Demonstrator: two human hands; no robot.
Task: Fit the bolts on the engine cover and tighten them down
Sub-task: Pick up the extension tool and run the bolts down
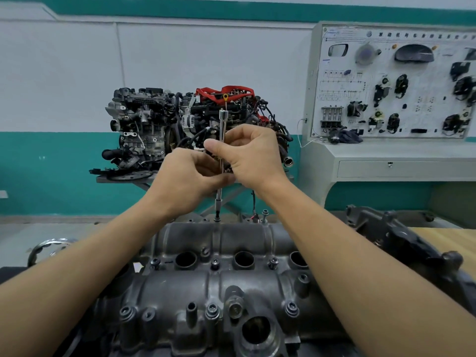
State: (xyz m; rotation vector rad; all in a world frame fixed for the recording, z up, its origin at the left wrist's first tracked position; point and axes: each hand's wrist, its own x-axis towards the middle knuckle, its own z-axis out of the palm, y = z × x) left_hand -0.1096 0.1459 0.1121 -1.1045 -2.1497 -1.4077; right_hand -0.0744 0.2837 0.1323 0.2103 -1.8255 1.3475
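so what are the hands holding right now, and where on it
A long extension bar, gripped round its middle: left hand lower, right hand above. Its top end is free; its tip sits on a bolt at the engine cover's far edge.

Both forearms reach forward; the left hand (189, 180) and right hand (248, 155) meet, fingers curled, pinching an upright extension bar (222, 124).

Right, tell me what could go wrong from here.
The long extension bar is held high up by both the left hand and right hand. If it tilts, its tip may slip off the far-edge bolt. The neighbouring bolt stands proud, so a knock might topple it.
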